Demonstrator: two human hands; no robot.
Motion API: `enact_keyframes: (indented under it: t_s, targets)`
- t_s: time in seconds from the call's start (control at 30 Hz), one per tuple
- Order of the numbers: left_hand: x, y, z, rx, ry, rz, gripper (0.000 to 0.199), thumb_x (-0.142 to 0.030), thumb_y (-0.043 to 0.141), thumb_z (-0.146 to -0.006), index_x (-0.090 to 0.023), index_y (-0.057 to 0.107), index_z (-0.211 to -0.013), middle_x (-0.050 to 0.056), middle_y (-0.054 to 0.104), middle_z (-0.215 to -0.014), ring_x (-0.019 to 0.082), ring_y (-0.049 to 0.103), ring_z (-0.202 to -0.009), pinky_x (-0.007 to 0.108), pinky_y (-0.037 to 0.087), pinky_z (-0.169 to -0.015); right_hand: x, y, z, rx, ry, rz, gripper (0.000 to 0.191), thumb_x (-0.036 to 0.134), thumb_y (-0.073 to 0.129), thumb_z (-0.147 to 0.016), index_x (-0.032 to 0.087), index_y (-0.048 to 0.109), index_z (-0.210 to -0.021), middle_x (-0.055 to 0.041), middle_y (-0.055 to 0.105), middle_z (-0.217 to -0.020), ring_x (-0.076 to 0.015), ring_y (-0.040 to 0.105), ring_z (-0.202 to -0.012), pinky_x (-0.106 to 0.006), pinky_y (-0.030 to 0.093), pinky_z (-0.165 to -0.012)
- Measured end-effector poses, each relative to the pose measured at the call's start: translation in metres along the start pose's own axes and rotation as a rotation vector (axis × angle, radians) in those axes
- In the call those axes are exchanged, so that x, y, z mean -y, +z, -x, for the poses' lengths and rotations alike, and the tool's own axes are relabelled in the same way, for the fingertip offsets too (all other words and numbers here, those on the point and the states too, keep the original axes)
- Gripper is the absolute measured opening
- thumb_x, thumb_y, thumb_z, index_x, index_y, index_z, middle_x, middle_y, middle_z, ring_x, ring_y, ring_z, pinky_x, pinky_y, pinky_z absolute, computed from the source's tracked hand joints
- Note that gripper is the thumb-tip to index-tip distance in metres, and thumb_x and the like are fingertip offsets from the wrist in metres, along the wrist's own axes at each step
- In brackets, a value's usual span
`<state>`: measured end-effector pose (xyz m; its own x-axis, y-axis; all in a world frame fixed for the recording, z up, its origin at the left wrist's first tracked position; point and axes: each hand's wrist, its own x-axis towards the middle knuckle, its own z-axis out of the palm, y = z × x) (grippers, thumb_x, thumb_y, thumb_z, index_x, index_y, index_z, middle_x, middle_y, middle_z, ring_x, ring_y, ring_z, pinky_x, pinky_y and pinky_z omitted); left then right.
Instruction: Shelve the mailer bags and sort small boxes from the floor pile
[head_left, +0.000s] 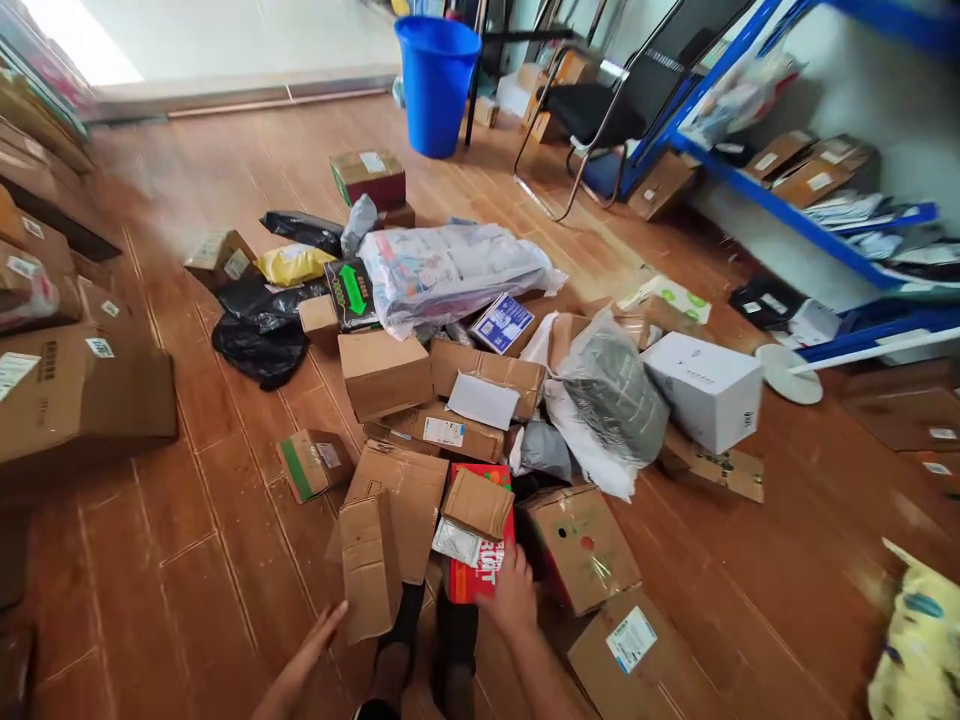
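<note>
A heap of cardboard parcels and plastic mail bags lies on the wooden floor in front of me. My right hand (pixel 511 592) rests on the near edge of a red box (pixel 491 570) that carries a small brown box (pixel 478 503) on top. My left hand (pixel 321 632) is stretched flat, fingers together, just beside a tall narrow cardboard box (pixel 368 565) and holds nothing. My dark-clad legs (pixel 427 650) show between the two arms.
A white box (pixel 705 388), a grey bagged bundle (pixel 616 398) and a large clear bag (pixel 450 268) sit in the pile. Stacked cartons (pixel 67 390) line the left wall. A blue bin (pixel 436 85), a chair (pixel 600 105) and blue shelving (pixel 810 200) stand behind.
</note>
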<state>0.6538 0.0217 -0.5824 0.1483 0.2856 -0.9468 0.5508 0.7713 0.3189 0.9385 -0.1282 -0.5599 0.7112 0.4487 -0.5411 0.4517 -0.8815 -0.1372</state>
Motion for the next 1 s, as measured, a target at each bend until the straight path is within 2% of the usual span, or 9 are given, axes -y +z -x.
enact_keyframes:
  t_s: [0.13, 0.23, 0.37, 0.43, 0.5, 0.63, 0.77, 0.87, 1.0]
  targets:
    - [0.014, -0.001, -0.04, 0.32, -0.035, 0.304, 0.104, -0.069, 0.076, -0.046, -0.031, 0.044, -0.137, 0.007, 0.053, -0.139, 0.031, 0.042, -0.133, 0.043, 0.04, -0.105, 0.02, 0.008, -0.105, 0.055, -0.059, 0.274, 0.123, 0.023, 0.087, -0.044, 0.014, 0.022, -0.148, -0.024, 0.022, -0.152, -0.0454, 0.016, -0.14, -0.06, 0.025, -0.108]
    - [0.023, 0.001, -0.061, 0.365, -0.075, 0.33, 0.097, -0.065, 0.079, -0.042, -0.025, 0.056, -0.128, 0.01, 0.064, -0.124, 0.034, 0.054, -0.12, 0.045, 0.041, -0.103, 0.014, 0.021, -0.137, 0.084, -0.135, 0.265, 0.123, 0.022, 0.085, -0.043, 0.01, 0.02, -0.148, -0.0262, 0.027, -0.148, -0.0463, 0.021, -0.137, -0.055, 0.025, -0.108]
    - [0.028, 0.006, -0.067, 0.305, -0.116, 0.385, 0.093, -0.066, 0.078, -0.039, -0.022, 0.062, -0.12, 0.012, 0.065, -0.12, 0.038, 0.056, -0.115, 0.049, 0.043, -0.099, -0.008, 0.029, -0.136, 0.003, -0.186, 0.047, 0.107, 0.021, 0.076, -0.05, 0.004, 0.027, -0.143, -0.0252, 0.04, -0.132, -0.0407, 0.035, -0.127, -0.049, 0.023, -0.11]
    - [0.03, 0.007, -0.065, 0.25, -0.13, 0.459, 0.1, -0.066, 0.079, -0.036, -0.023, 0.058, -0.124, 0.012, 0.063, -0.124, 0.039, 0.052, -0.12, 0.05, 0.042, -0.1, -0.017, 0.028, -0.13, -0.026, -0.009, -0.156, 0.106, 0.026, 0.074, -0.051, 0.004, 0.026, -0.142, -0.0253, 0.041, -0.129, -0.0412, 0.036, -0.126, -0.052, 0.024, -0.109]
    - [0.032, 0.008, -0.064, 0.21, -0.153, 0.539, 0.112, -0.064, 0.081, -0.035, -0.025, 0.046, -0.134, 0.012, 0.058, -0.131, 0.039, 0.047, -0.126, 0.05, 0.04, -0.101, -0.023, 0.025, -0.123, -0.025, 0.194, -0.514, 0.111, 0.034, 0.075, -0.048, 0.009, 0.022, -0.142, -0.0239, 0.04, -0.133, -0.0401, 0.037, -0.127, -0.052, 0.027, -0.108]
    - [0.037, 0.009, -0.071, 0.264, -0.127, 0.615, 0.126, -0.059, 0.084, -0.039, -0.028, 0.023, -0.146, 0.012, 0.052, -0.138, 0.036, 0.037, -0.134, 0.048, 0.034, -0.107, -0.02, 0.018, -0.105, 0.148, 0.368, -1.316, 0.103, 0.047, 0.078, -0.049, 0.024, 0.029, -0.136, -0.0113, 0.055, -0.124, -0.0313, 0.055, -0.112, -0.046, 0.045, -0.095]
    - [0.017, 0.018, -0.075, 0.347, 0.0, 0.512, 0.123, -0.056, 0.082, -0.047, -0.027, 0.017, -0.147, 0.014, 0.046, -0.142, 0.035, 0.039, -0.133, 0.045, 0.034, -0.108, -0.005, 0.013, -0.074, 0.273, 0.405, -1.491, 0.092, 0.046, 0.082, -0.045, 0.021, 0.046, -0.126, -0.0081, 0.066, -0.105, -0.0306, 0.059, -0.104, -0.046, 0.048, -0.091]
    - [-0.009, 0.024, -0.068, 0.172, 0.176, 0.275, 0.12, -0.055, 0.077, -0.05, -0.023, 0.014, -0.147, 0.016, 0.041, -0.143, 0.036, 0.04, -0.131, 0.048, 0.033, -0.108, 0.007, 0.01, -0.043, 0.248, 0.395, -1.477, 0.092, 0.045, 0.082, -0.046, 0.021, 0.047, -0.127, -0.0076, 0.068, -0.104, -0.0299, 0.06, -0.102, -0.046, 0.046, -0.094]
    - [-0.03, 0.025, -0.052, -0.432, 0.419, -0.522, 0.099, -0.037, 0.076, -0.048, -0.024, 0.038, -0.139, 0.014, 0.034, -0.139, 0.04, 0.029, -0.132, 0.055, 0.022, -0.111, 0.023, -0.001, -0.009, 0.131, 0.18, -1.262, 0.101, 0.048, 0.077, -0.057, 0.022, 0.029, -0.142, -0.0124, 0.056, -0.127, -0.0315, 0.054, -0.113, -0.049, 0.042, -0.099]
